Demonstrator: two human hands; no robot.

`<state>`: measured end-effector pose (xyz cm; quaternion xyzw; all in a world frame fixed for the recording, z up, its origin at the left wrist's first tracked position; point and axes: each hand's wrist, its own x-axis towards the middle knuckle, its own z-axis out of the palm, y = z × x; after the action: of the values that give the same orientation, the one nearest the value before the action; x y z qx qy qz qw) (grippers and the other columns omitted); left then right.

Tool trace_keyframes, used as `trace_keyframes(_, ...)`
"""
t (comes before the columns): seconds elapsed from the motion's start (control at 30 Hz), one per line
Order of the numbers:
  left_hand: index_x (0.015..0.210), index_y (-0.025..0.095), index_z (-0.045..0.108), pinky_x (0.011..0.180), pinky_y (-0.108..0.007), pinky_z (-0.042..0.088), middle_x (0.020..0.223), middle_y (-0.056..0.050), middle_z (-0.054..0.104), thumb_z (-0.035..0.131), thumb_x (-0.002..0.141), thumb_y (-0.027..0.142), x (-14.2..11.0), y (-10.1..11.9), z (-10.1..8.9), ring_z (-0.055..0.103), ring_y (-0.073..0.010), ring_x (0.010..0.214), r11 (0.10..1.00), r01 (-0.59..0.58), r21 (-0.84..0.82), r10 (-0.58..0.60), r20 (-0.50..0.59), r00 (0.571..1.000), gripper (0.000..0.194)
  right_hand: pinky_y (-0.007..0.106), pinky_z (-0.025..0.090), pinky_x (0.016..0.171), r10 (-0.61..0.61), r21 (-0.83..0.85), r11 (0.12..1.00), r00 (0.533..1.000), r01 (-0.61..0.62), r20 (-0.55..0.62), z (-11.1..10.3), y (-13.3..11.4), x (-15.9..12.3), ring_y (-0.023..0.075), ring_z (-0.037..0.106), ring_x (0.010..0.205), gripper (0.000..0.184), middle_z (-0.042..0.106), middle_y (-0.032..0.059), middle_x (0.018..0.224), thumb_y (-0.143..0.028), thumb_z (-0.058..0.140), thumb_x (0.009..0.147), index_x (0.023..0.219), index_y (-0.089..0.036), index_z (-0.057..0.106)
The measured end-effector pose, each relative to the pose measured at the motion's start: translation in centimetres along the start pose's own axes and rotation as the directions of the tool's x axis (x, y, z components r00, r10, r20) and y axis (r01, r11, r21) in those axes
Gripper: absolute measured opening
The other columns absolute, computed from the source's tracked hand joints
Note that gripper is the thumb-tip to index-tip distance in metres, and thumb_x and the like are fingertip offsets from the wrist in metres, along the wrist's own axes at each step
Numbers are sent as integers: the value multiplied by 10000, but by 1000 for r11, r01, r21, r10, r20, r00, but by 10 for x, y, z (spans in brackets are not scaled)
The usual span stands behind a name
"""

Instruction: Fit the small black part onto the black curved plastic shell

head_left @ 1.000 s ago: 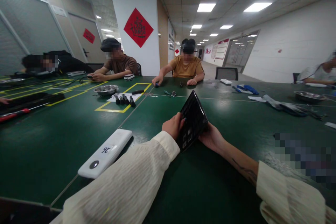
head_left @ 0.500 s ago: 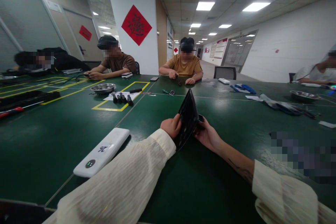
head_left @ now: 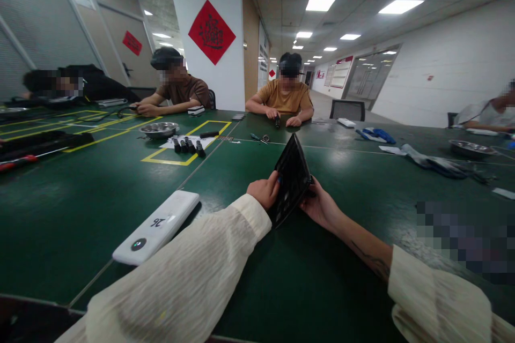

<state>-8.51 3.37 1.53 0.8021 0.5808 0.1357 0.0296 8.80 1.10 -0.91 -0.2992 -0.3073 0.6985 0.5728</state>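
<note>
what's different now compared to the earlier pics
The dark panel has turned, showing less of its face than at first but slightly more than a moment ago. Across the table, the ochre-shirted person's hand has moved rightward in view, toward their other hand. The left hand and right hand still hold the panel; the white device and metal bowl stayed put.

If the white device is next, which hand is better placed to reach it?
Left, I'd say: the left hand is nearer the white device, though it holds the black panel. The right hand sits farther off, at the panel's other side.
</note>
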Motion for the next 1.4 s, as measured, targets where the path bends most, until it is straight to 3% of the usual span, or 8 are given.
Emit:
trace_keyframes(0.17,1187,257,455,725,-248,427,889,-49,679,280,907,407,1,0,0,631,-189,881,997,55,-60,-55,-3,998,364,229,390,454,-54,-30,998,998,54,11,5,1,-2,124,549,523,310,591,-41,653,-230,613,710,986,-283,482)
trace_keyframes(0.37,1151,258,496,689,-264,428,935,-73,678,304,899,397,2,0,-10,640,-215,867,997,83,-6,-82,62,995,346,211,361,403,-164,-182,968,985,171,50,17,3,-11,132,546,506,408,580,-48,621,-317,652,717,1050,-279,419)
trace_keyframes(0.57,1162,210,502,721,-285,434,950,-94,676,198,921,350,1,-4,-10,633,-224,896,999,-10,-39,10,-1,1000,412,207,371,414,-159,-218,961,985,171,70,14,4,-9,125,549,511,428,569,-55,597,-360,629,733,1070,-278,379)
trace_keyframes(0.87,1164,208,494,727,-305,440,952,-99,672,136,920,401,5,-7,-5,624,-234,921,1000,6,27,-7,42,999,474,197,338,388,-157,-181,971,988,157,15,13,9,-3,124,531,457,480,547,-63,578,-378,650,693,1059,-273,359)
trace_keyframes(1.13,967,177,583,790,-325,428,939,-126,664,168,911,367,14,-13,-12,612,-232,926,977,-62,-206,70,30,997,460,206,352,414,-137,-220,965,989,144,48,13,8,-4,124,542,492,508,561,-54,616,-400,622,711,1104,-271,327)
trace_keyframes(1.23,941,148,567,723,-343,448,745,-105,648,189,893,428,22,-19,-38,624,-230,794,884,-32,-467,14,-41,999,472,209,352,424,-114,-213,969,992,124,58,14,6,-5,122,545,504,532,559,-52,638,-401,618,712,1128,-269,313)
trace_keyframes(1.33,938,140,549,629,-327,462,771,-81,634,233,851,553,18,-26,-85,619,-206,719,561,66,-825,-174,-39,984,527,209,351,427,-105,-204,972,992,116,66,14,5,-3,118,542,501,527,562,-50,642,-383,612,710,1127,-264,314)
trace_keyframes(1.4,969,144,556,662,-327,471,891,-82,638,325,817,590,9,-31,-120,615,-206,800,386,-15,-922,-186,-94,978,524,206,348,422,-105,-198,973,992,117,67,13,6,-1,118,538,495,521,566,-48,636,-379,601,711,1126,-262,309)
